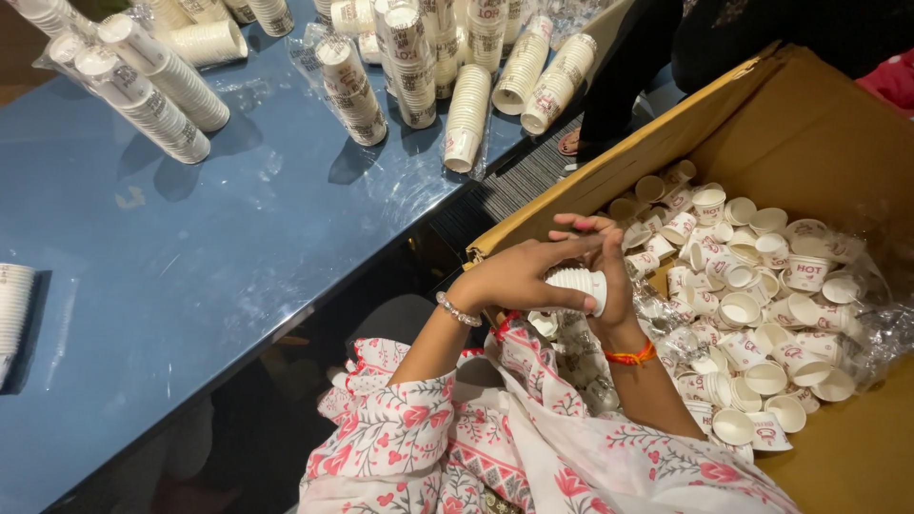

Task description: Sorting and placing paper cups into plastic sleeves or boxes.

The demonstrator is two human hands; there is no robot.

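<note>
White paper cups, nested into a short stack (577,285), sit between a person's two hands just above the near edge of a large cardboard box (838,124). Left hand (522,274) wraps over the top of the stack, fingers curled around it and closed on it. Right hand (609,266) grips the same stack from the side nearer the box, thumb and fingers pressed against the cups, with two fingertips lifted free above. A beaded bracelet (459,310) circles the left wrist and an orange thread band (630,356) the right wrist. Both arms come out of white sleeves printed with pink flowers (409,419). Inside the box, just beyond the hands, lies a loose heap of small white cups (752,305) with red print, some upright, some tipped on their sides, on crumpled clear plastic. To the left of the box stretches a glossy blue worktop (190,266). Along its far edge, well apart from the hands, lie many long sleeves of stacked cups in clear wrap (152,90). Beyond the box's far corner, another person's sandalled foot (571,143) stands on the floor.
</note>
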